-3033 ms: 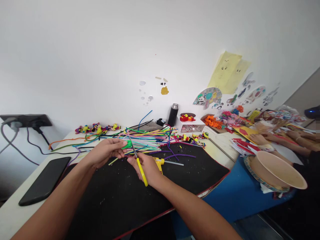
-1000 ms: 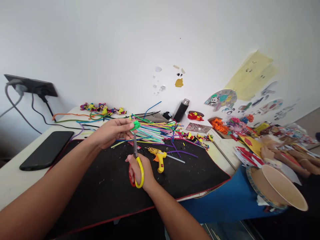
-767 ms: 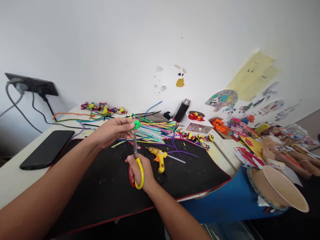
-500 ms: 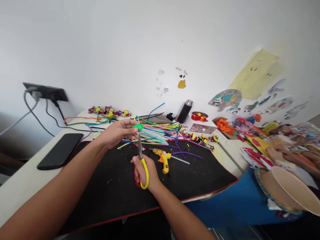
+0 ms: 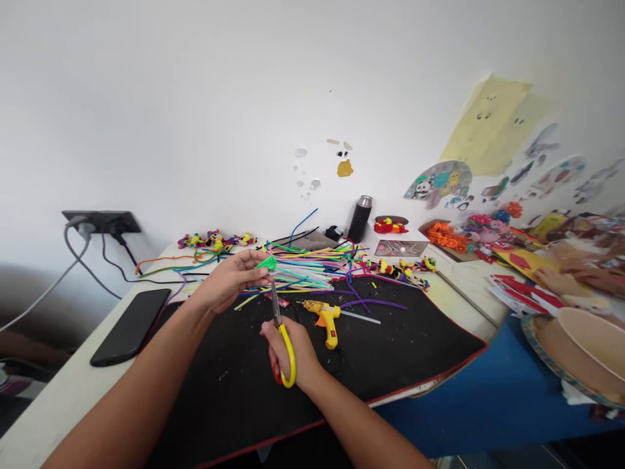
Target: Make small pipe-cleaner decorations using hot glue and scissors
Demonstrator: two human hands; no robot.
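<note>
Green piece: we see a small, bright green piece [image 5: 268, 262] at the fingertips of the left hand, above and ahead of the right hand; its exact form is too small for us to make out.
Left hand: thumb and fingers of the left hand [image 5: 239, 279] drawn together in a pinch, gap taken up by the green piece.
Right hand: fingers of the right hand [image 5: 295, 352] curled in around the handles of the scissors [image 5: 277, 314], a yellow loop and a red one showing.
Scissors: blades point away from us, tips just below the green piece, near the left fingertips; whether they touch, we cannot tell.
Glue gun: yellow glue gun [image 5: 329, 318] on its side on the black mat [image 5: 405, 365], just beyond and right of the right hand, clear stick out the back.
Stems: loose heap of coloured stems [image 5: 307, 270] on the desk [image 5: 459, 277], beyond both hands.
Phone: black phone [image 5: 131, 326] lying left of the left hand.
Flask: dark flask [image 5: 360, 219] upright, beyond and right of both hands.
Co-worker: another person's hand [image 5: 559, 281], far right of our right hand.
</note>
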